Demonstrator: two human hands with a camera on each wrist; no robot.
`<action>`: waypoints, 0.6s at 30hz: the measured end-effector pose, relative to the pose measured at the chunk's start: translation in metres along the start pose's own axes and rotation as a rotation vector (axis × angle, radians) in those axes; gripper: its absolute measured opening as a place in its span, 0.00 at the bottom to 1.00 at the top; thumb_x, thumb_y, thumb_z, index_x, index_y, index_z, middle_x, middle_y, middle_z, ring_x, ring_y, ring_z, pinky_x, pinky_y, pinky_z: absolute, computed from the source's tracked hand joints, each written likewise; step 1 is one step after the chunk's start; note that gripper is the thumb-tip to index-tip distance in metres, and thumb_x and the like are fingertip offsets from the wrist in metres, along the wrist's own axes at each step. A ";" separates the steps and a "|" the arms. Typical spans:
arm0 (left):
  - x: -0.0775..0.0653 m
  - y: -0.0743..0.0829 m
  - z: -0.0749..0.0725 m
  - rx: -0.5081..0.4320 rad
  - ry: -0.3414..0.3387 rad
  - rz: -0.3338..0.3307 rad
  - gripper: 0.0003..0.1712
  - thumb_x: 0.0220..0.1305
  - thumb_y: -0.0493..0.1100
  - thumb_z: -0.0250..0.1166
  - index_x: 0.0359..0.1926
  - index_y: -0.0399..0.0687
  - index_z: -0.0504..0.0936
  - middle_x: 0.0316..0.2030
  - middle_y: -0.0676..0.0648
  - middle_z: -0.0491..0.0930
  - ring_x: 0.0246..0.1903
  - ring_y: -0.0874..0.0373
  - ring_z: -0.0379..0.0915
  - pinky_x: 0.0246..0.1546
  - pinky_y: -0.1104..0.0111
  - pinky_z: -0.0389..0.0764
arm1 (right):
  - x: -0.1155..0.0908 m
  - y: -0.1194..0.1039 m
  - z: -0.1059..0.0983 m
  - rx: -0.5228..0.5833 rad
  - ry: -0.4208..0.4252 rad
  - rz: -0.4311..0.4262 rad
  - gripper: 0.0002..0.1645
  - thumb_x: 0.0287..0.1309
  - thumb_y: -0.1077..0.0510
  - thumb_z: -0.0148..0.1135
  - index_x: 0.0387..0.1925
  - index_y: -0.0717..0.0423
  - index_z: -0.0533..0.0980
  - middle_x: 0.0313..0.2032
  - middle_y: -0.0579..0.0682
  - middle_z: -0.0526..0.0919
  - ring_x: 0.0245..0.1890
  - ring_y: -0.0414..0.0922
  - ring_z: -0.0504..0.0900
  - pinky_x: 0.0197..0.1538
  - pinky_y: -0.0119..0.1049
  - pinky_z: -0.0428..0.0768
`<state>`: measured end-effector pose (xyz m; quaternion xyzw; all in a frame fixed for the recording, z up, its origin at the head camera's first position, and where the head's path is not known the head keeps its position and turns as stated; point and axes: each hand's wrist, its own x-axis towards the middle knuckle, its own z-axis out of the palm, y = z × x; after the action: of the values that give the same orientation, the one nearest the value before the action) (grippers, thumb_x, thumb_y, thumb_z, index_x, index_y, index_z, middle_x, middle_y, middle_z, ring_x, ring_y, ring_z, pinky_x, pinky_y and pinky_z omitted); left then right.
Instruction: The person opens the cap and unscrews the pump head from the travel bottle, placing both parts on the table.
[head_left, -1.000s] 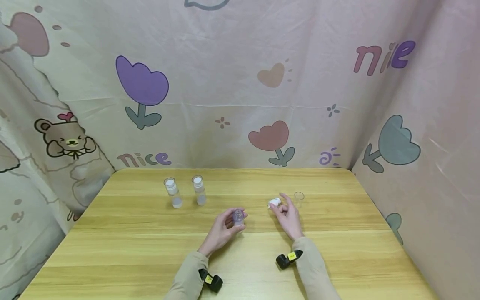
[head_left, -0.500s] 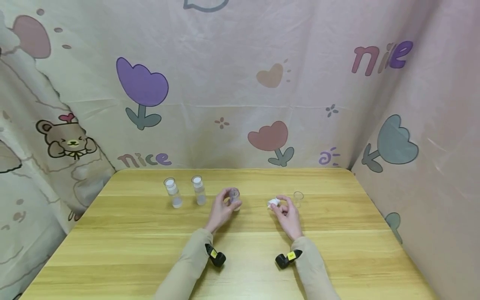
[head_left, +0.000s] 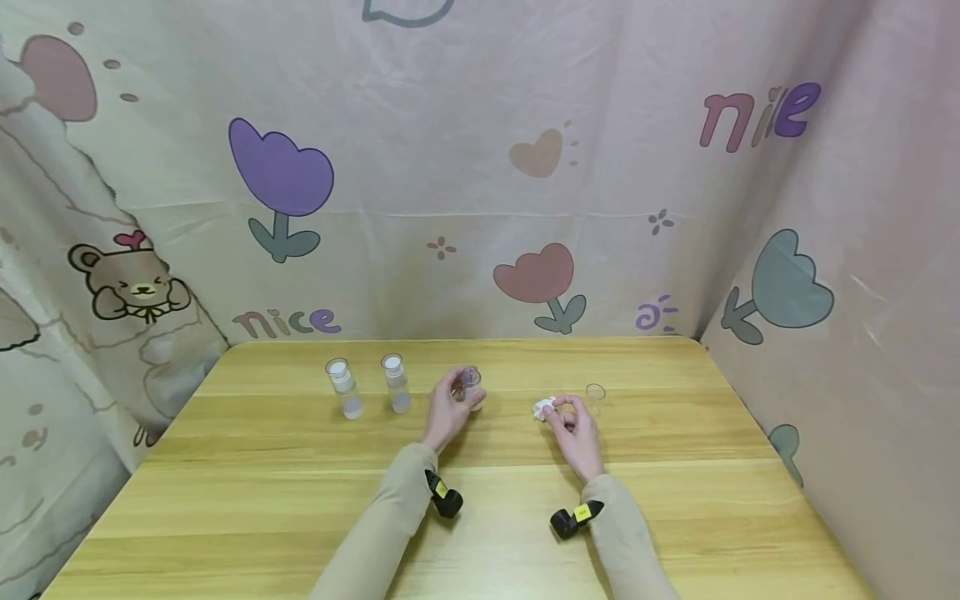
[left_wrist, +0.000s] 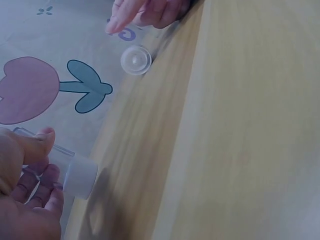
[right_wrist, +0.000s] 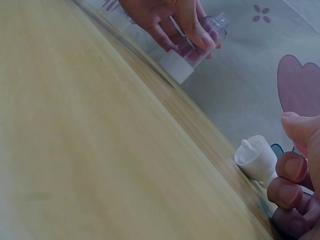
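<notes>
A clear bottle [head_left: 472,383] with a white base [left_wrist: 81,176] is held upright in my left hand [head_left: 447,412], thumb and fingers wrapped round its sides. Its neck is uncapped. Whether the base touches the table is hard to tell. A white pump top [right_wrist: 256,157] lies on its side at the right, its open end and short inner stem showing. Beside it is my right hand [head_left: 576,435], with thumb and forefinger extended and the other fingers bent; in the left wrist view the pump top [left_wrist: 136,60] looks apart from the fingers.
Two capped bottles, one at far left [head_left: 346,390] and one nearer the middle [head_left: 397,385], stand towards the back of the wooden table [head_left: 247,500]. A clear cap [head_left: 596,392] stands right of the pump top. A patterned curtain [head_left: 420,150] encloses the back and sides.
My left hand has carried the bottle away from me, towards the back of the table beside the capped bottles. The right hand stays by the pump top, its raised forefinger lower now.
</notes>
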<state>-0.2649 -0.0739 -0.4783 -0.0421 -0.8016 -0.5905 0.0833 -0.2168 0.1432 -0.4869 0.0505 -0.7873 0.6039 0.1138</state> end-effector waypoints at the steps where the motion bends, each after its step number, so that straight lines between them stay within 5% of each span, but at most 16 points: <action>1: 0.000 0.000 0.001 0.000 -0.003 -0.008 0.25 0.50 0.40 0.66 0.52 0.49 0.72 0.49 0.46 0.75 0.54 0.51 0.69 0.59 0.60 0.70 | 0.000 0.000 0.000 -0.002 0.002 -0.001 0.14 0.58 0.58 0.55 0.42 0.62 0.68 0.10 0.46 0.61 0.10 0.33 0.55 0.14 0.26 0.57; 11: 0.000 -0.004 0.004 -0.002 -0.019 -0.034 0.27 0.50 0.39 0.66 0.53 0.49 0.71 0.51 0.46 0.74 0.54 0.51 0.69 0.60 0.59 0.69 | 0.000 -0.001 0.001 -0.030 0.014 -0.007 0.11 0.59 0.56 0.53 0.39 0.60 0.71 0.09 0.45 0.60 0.10 0.33 0.55 0.15 0.26 0.58; 18: -0.002 -0.003 0.005 -0.001 -0.032 -0.034 0.31 0.49 0.38 0.67 0.56 0.49 0.68 0.54 0.45 0.72 0.57 0.50 0.66 0.63 0.60 0.65 | 0.009 0.026 0.002 -0.011 0.013 0.011 0.12 0.58 0.51 0.55 0.39 0.55 0.73 0.09 0.46 0.61 0.10 0.34 0.56 0.14 0.27 0.57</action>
<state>-0.2643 -0.0701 -0.4829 -0.0381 -0.8030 -0.5916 0.0607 -0.2313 0.1487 -0.5101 0.0420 -0.7901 0.6005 0.1158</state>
